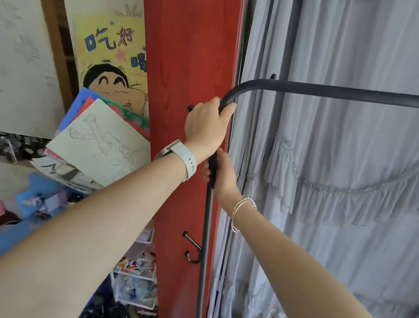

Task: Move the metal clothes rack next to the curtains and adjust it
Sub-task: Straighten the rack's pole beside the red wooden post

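The black metal clothes rack [335, 93] stands right in front of the grey ruffled curtains [354, 171]. Its top bar runs to the right and bends down into a left upright post. My left hand [206, 123], with a white watch on the wrist, grips the bend at the top corner. Just below it my right hand [223, 175], with thin bracelets on the wrist, is closed around the upright post. Lower on the post sits a double hook [192, 251].
A red wooden panel [185, 80] stands directly behind the post, left of the curtains. Left of it lean drawings and a cartoon poster [111, 56]. Below are a wire shelf with toys [134, 286] and blue clutter on the floor.
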`<act>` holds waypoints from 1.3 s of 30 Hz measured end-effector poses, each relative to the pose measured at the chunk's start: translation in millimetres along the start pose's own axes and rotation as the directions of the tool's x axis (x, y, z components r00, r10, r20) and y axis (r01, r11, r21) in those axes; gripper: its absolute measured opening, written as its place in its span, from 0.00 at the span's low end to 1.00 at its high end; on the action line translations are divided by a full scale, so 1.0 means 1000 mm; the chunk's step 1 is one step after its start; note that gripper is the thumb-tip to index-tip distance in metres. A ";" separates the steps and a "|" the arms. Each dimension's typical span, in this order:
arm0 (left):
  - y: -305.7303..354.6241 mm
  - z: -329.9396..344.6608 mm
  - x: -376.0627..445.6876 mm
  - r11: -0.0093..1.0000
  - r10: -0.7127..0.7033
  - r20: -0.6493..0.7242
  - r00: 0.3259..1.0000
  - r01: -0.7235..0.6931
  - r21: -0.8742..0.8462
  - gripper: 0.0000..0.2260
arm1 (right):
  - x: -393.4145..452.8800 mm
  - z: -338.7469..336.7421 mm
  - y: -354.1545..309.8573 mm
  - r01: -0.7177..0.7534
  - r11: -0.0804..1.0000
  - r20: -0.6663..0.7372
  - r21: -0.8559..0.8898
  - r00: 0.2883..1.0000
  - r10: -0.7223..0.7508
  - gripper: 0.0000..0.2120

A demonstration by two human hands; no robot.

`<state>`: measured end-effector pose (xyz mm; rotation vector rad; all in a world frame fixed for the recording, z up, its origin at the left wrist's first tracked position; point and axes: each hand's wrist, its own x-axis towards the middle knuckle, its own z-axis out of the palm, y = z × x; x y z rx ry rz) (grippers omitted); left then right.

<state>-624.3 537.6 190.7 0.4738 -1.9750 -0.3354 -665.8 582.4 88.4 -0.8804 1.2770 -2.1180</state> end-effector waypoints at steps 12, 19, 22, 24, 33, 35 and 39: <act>-0.036 0.030 0.007 0.999 -0.054 -0.067 0.996 0.053 -0.005 0.21 | 0.034 -0.002 0.026 -0.009 0.997 0.042 -0.074 0.999 0.012 0.16; -0.032 0.026 0.001 0.997 -0.082 -0.075 0.994 0.081 -0.017 0.21 | 0.032 -0.003 0.028 0.001 0.996 0.083 -0.087 0.997 0.006 0.18; -0.032 0.020 -0.003 0.996 -0.090 -0.054 0.994 0.089 -0.021 0.22 | 0.028 0.000 0.026 -0.015 0.999 0.084 -0.045 0.996 0.019 0.19; -0.032 0.017 -0.006 0.997 -0.079 -0.046 0.996 0.079 0.003 0.22 | 0.021 0.004 0.026 -0.033 0.999 0.054 -0.039 0.998 0.035 0.20; -0.046 0.014 -0.003 0.993 -0.086 -0.019 0.996 0.084 -0.084 0.17 | 0.011 0.027 0.017 -0.104 0.991 -0.165 -0.083 0.982 0.089 0.21; -0.039 0.016 0.002 0.988 -0.087 0.025 0.996 0.090 -0.125 0.16 | 0.016 0.024 0.016 -0.095 0.991 -0.197 -0.095 0.978 0.075 0.22; -0.040 0.019 0.001 0.995 -0.022 -0.014 1.000 0.020 -0.098 0.15 | 0.016 0.011 0.014 -0.066 0.980 -0.188 -0.189 0.982 0.030 0.22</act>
